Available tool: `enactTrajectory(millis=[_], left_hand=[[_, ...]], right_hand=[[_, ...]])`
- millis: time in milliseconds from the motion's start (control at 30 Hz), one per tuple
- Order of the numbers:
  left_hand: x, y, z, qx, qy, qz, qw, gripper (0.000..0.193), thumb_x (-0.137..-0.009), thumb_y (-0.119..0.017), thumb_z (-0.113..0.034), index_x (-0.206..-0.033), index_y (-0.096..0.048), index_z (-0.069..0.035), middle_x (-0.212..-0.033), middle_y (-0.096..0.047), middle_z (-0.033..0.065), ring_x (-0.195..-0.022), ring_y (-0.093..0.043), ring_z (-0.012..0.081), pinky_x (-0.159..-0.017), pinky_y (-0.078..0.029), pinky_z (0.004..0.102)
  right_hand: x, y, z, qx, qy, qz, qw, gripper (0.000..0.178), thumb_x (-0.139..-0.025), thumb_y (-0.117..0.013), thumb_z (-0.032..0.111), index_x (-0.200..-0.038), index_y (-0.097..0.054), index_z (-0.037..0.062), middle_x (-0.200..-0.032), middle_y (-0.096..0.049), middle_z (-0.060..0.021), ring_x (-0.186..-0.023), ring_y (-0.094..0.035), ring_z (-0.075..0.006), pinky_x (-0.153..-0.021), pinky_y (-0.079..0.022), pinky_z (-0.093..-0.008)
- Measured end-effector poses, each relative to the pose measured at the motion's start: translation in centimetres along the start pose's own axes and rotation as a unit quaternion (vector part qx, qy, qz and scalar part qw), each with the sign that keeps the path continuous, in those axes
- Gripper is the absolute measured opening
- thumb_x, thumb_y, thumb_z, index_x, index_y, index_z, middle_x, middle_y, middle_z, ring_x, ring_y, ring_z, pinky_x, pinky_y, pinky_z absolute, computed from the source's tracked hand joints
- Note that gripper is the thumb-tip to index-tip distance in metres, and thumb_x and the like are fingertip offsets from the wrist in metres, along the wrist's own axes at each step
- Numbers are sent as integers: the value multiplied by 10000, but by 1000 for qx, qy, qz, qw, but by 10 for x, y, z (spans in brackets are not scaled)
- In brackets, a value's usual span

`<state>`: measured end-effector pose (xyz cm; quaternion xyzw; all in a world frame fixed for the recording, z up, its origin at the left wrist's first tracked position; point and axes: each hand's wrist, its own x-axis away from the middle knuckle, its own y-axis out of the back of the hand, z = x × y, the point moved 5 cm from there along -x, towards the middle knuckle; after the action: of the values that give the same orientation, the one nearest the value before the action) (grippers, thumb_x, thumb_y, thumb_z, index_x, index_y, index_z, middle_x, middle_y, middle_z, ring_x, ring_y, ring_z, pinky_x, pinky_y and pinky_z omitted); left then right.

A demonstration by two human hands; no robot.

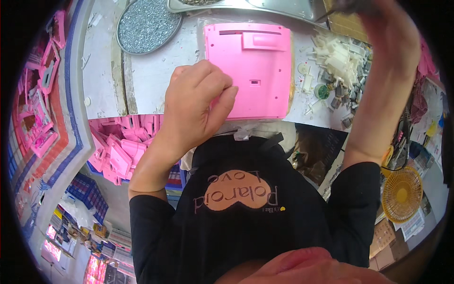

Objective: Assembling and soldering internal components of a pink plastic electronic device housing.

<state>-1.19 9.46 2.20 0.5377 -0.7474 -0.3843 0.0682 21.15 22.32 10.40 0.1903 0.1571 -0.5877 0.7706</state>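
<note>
- White desk (pixel 151 80) spans the upper part of the head view, with a round metal tray (pixel 138 53) of small metal pieces (pixel 147 23) at its far left.
- Pink plastic housing (pixel 260 66) lies flat near the desk's front edge, clear film showing around its border.
- Left hand (pixel 201 97) has its fingers curled in at the housing's left side; whether it grips anything, I cannot tell.
- Right hand (pixel 385 14) is blurred at the upper right, beside a dark object (pixel 352 6); its grip is unclear.
- White plastic parts (pixel 338 54) lie heaped right of the housing.
</note>
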Motion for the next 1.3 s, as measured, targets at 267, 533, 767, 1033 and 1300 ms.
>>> enactTrajectory(millis=[267,533,767,1033,1300], left_hand=[[-10,-1,3,-13,-25,38,999,84,-838,-714,-59,-841,-630,-60,-791,-587,55,-744,-585,249,-742,-402,356],[-25,-19,-10,-30,-85,9,996,83,-863,-717,-121,-865,-645,-80,-842,-587,62,-789,-606,256,-763,-421,388],[-46,-58,-20,-186,-160,4,969,160,-814,-722,-199,-783,-592,-112,-815,-549,53,-781,-593,238,-795,-439,396],[-43,-40,-34,-200,-122,19,972,229,-800,-778,-268,-872,-631,-108,-889,-594,48,-802,-613,199,-805,-420,388],[-27,-33,-45,-34,-155,-55,986,195,-799,-817,-190,-849,-654,-95,-755,-597,28,-705,-587,219,-758,-386,368]], right_hand=[[99,-42,-15,-189,-71,-73,977,572,-927,-717,198,-1429,-478,64,-708,-496,-24,-615,-443,-156,-566,-407,-335],[104,-45,-16,-139,-28,-56,988,565,-938,-697,168,-1439,-459,58,-706,-518,-45,-617,-439,-156,-570,-418,-346],[97,-17,21,-184,-13,-79,980,554,-973,-663,215,-1483,-458,147,-748,-430,12,-660,-400,-135,-619,-390,-322],[110,-13,30,-201,-17,-89,975,553,-981,-671,248,-1487,-465,168,-754,-440,23,-656,-397,-120,-607,-387,-305],[108,-40,39,-271,-1,-53,961,649,-989,-677,348,-1534,-383,156,-778,-458,33,-682,-421,-111,-611,-405,-283]])
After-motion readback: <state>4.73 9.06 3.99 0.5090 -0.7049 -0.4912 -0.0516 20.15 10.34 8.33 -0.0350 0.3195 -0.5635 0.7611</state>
